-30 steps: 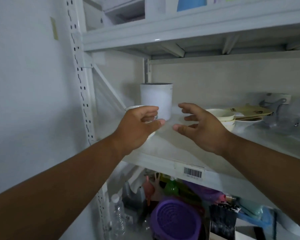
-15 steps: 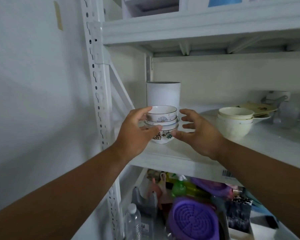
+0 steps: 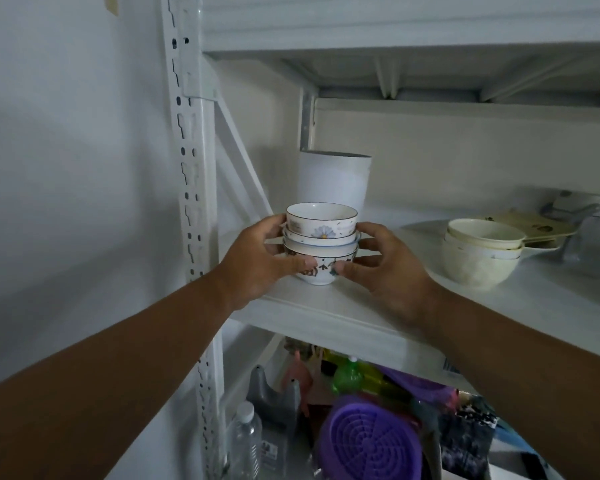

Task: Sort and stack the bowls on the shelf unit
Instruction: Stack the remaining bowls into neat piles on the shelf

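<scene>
— What hems in the hands (image 3: 257, 258)?
— A white cylinder (image 3: 333, 178) stands just behind them; the upright post (image 3: 194, 188) and its brace sit close on their left.
— And to their right?
— Bare shelf (image 3: 388, 306) runs open as far as the cream bowls (image 3: 478, 254), with clear height under the upper shelf (image 3: 395, 32).

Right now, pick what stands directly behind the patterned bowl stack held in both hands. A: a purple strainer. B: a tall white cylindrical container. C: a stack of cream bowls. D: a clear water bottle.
B: the tall white cylindrical container rises right behind the patterned bowl stack, which the left hand and right hand hold from either side.
</scene>
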